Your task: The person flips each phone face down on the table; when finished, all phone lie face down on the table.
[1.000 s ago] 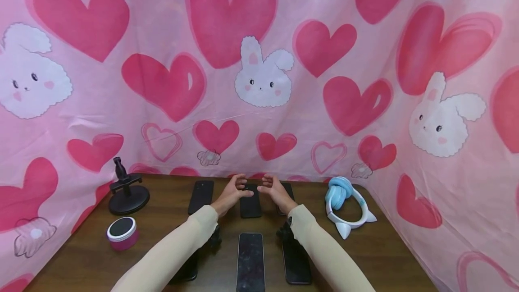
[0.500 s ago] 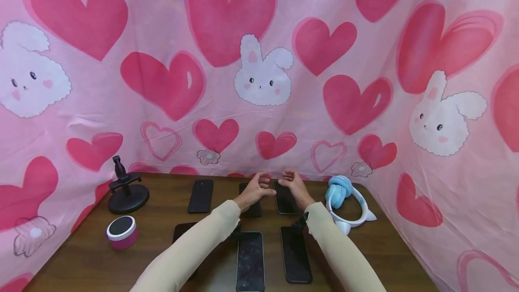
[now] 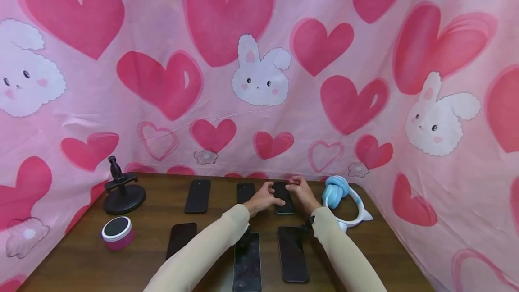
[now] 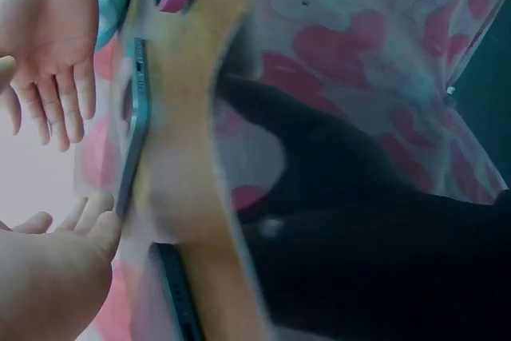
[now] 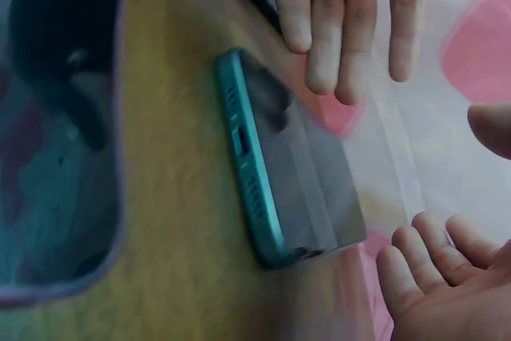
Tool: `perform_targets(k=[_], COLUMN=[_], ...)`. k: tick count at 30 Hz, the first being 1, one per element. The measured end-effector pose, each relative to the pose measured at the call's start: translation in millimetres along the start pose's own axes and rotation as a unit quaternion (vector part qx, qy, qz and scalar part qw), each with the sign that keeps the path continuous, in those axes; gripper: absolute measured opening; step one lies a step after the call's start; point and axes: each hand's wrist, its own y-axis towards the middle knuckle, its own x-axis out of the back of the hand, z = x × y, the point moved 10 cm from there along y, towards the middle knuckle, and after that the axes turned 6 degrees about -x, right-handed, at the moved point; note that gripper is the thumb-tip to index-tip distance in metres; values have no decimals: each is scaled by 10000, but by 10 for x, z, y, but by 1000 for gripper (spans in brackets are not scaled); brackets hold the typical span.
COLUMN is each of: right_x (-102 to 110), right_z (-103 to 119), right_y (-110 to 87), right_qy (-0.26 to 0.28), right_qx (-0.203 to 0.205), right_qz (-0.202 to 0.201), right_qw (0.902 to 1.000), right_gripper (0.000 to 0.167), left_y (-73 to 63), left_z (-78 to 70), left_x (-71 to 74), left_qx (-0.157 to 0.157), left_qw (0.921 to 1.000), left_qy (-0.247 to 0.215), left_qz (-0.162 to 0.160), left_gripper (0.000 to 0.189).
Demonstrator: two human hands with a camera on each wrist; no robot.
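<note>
Remotely, I saw a black phone [image 3: 245, 191] just left of the left hand [image 3: 261, 200], whose fingers were relaxed; a dark-screened phone [image 3: 283, 201] lay between it and the likewise loose-fingered right hand [image 3: 306, 194], headphones [image 3: 336, 191] just beyond to the right.

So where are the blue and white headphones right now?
In the head view, the headphones lie toward the far right corner of the table, near the pink curtain, right of the right sleeve and the far row's rightmost phone.
</note>
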Motion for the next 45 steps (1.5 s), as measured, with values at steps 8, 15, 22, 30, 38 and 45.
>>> perform_targets(k=[8, 15, 22, 30, 38, 45], right_x=[-30, -25, -8, -10, -15, -36], right_z=[-173, -181, -168, -252, -245, -214], right_y=[-37, -19, 5, -1, -55, -76], right_qy=[-456, -379, -340, -360, -343, -327], right_qx=[-272, -338, -327, -401, -476, -500], right_qz=[232, 329, 331, 404, 388, 345], right_qw=[9983, 9982, 9983, 9977, 9975, 9976], right_gripper=[56, 54, 54, 55, 61, 63], left_y=[-46, -21, -24, -13, -67, -61], left_z=[97, 84, 50, 130, 133, 88], left_x=[-3, -6, 14, -42, -85, -67], left_qx=[101, 62, 68, 124, 161, 13], left_qw=[9999, 10000, 9999, 9989, 9956, 9925], left_qy=[70, -60, -105, -441, -925, -1211], left_qz=[3, 10, 62, 87, -59, -172], left_gripper=[93, 90, 88, 90, 91, 91])
